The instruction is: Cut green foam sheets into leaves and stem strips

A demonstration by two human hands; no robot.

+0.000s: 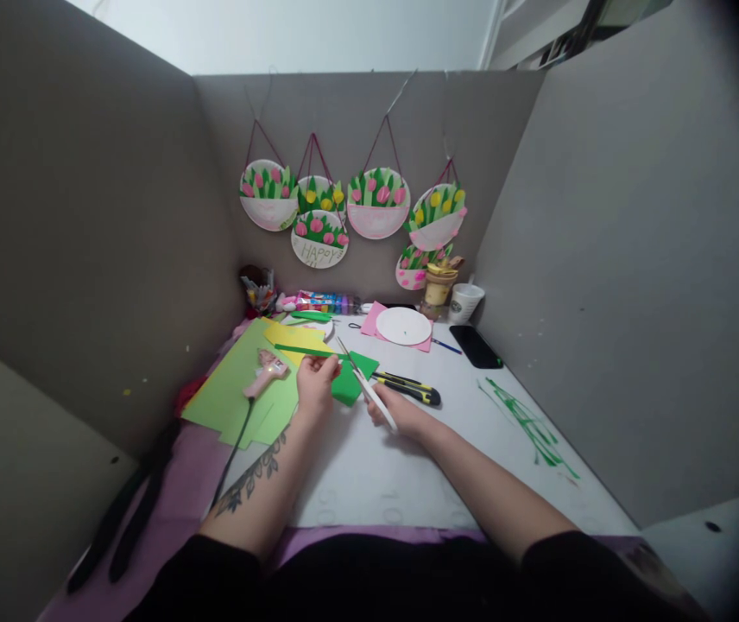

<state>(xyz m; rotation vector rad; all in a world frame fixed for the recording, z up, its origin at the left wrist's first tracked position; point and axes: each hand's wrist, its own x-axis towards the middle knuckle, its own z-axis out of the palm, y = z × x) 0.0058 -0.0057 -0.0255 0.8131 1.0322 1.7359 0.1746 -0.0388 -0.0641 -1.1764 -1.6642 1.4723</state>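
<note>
My left hand (318,380) is closed, its fingertips pinching a narrow dark green paper strip (298,349) that reaches out to the left. In my right hand (401,412) is a pair of scissors (373,397) with white handles. Their blades point up and away, close to the fingertips of my left hand. Under and between the hands lies a dark green sheet of paper (347,389). Two black and yellow utility knives (412,390) lie just beyond my right hand.
Light green sheets (224,393) carry a pink glue gun (266,373) at left. A white paper disc (404,326) lies on pink paper behind. At right are a phone (476,345) and green scraps (528,423). Grey panels (603,216) enclose the table; paper-plate flower baskets (379,207) hang behind.
</note>
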